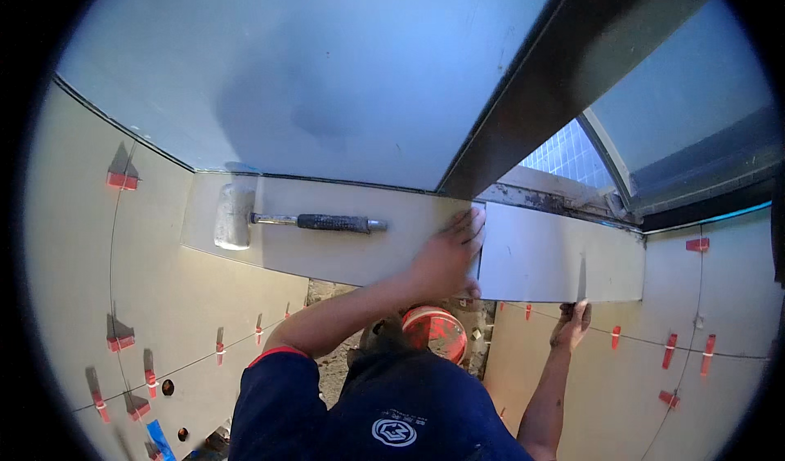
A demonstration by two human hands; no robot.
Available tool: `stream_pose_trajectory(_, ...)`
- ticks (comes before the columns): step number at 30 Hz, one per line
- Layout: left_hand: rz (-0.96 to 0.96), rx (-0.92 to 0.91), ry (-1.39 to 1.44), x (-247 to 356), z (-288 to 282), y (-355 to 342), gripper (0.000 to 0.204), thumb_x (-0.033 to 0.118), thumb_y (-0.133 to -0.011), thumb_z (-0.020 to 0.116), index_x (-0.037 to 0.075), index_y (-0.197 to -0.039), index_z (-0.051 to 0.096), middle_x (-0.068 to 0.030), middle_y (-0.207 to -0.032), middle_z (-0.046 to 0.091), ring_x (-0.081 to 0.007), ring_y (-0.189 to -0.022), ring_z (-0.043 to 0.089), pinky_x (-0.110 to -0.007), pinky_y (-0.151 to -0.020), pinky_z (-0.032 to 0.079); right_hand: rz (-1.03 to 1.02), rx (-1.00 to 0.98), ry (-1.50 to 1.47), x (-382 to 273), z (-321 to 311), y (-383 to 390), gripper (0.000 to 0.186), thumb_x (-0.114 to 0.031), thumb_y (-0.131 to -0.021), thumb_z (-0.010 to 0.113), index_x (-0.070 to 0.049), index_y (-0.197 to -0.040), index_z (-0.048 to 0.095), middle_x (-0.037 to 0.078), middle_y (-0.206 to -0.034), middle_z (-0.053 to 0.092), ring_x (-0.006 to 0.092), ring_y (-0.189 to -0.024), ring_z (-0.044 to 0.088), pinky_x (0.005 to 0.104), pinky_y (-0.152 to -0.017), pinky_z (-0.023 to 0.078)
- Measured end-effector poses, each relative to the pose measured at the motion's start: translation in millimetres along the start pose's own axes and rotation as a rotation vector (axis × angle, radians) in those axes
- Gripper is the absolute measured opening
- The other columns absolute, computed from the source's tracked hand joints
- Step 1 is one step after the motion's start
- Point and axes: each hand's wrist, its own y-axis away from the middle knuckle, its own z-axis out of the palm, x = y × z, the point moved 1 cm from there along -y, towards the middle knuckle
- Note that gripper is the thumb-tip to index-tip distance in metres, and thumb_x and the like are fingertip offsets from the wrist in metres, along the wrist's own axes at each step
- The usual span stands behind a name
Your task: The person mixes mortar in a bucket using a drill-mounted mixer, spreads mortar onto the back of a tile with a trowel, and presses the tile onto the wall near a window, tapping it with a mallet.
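Observation:
My left hand [448, 256] lies with its fingers stretched out on the right end of a long pale tile [327, 252], right at the joint with a shorter pale tile [531, 252]. Nothing is gripped in it. My right hand [571, 322] has its fingers bent at the front edge of the shorter tile, apparently pinching that edge. A narrow dark streak runs up the tile from the fingertips; whether it is a shadow or a thin blade is unclear. On the long tile rests a mallet with a whitish head [235, 215] and a black grip [334, 223], apart from both hands.
A red bucket [435, 332] stands below the ledge on rough ground. Tiled walls carry several red levelling wedges [123, 180] along their joints. A dark frame post [564, 76] rises behind the tiles, beside a window opening [572, 154]. Blue tape [160, 439] sticks out lower left.

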Motion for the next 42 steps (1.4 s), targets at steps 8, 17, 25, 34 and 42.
stream_pose_trajectory(8,0.040,0.080,0.080,-12.3,-2.4,1.2,0.072,0.032,-0.080,0.067,-0.005,-0.136,0.039,-0.0213,-0.145,0.033,-0.0353,-0.138,0.027,-0.045,-0.115,0.020,0.018,0.058,-0.073,0.3,1.2,0.6,0.023,-0.029,-0.095,0.057,-0.006,-0.096,0.056,0.000,-0.079,0.056,0.0113,-0.071,0.052,0.0268,-0.065,0.043)
stream_pose_trajectory(17,0.020,0.089,0.040,-4.0,-1.7,0.9,0.078,0.039,-0.072,0.073,-0.005,-0.129,0.046,-0.0210,-0.143,0.036,-0.0355,-0.136,0.031,-0.042,-0.114,0.025,0.009,0.049,-0.051,8.8,-7.5,-1.9,0.022,-0.029,-0.095,0.058,-0.007,-0.093,0.057,0.000,-0.077,0.058,0.0109,-0.069,0.053,0.0254,-0.066,0.043)
stream_pose_trajectory(25,0.003,0.081,0.005,1.5,-4.4,1.2,0.081,0.042,-0.069,0.074,-0.008,-0.127,0.048,-0.0227,-0.142,0.037,-0.0338,-0.135,0.032,-0.041,-0.114,0.025,-0.028,0.032,-0.089,12.2,-5.3,-0.9,0.026,-0.031,-0.092,0.062,-0.006,-0.087,0.054,0.001,-0.073,0.056,0.0107,-0.067,0.052,0.0255,-0.066,0.043)
stream_pose_trajectory(34,-0.021,0.070,-0.031,3.7,0.7,0.1,0.084,0.042,-0.065,0.077,-0.005,-0.130,0.047,-0.0163,-0.146,0.036,-0.0320,-0.137,0.030,-0.041,-0.114,0.026,0.099,0.144,0.088,13.5,-10.3,1.4,0.022,-0.029,-0.094,0.060,-0.008,-0.092,0.056,-0.001,-0.076,0.054,0.0108,-0.071,0.052,0.0271,-0.068,0.045)
stream_pose_trajectory(42,-0.017,-0.069,-0.103,24.1,-16.8,1.5,0.112,0.051,-0.054,0.083,-0.013,-0.133,0.035,-0.0281,-0.146,0.028,-0.0407,-0.138,0.024,-0.045,-0.114,0.023,0.025,0.115,0.168,6.2,-6.3,4.8,0.029,-0.032,-0.096,0.055,-0.005,-0.089,0.056,0.001,-0.077,0.055,0.0098,-0.072,0.050,0.0269,-0.070,0.043)
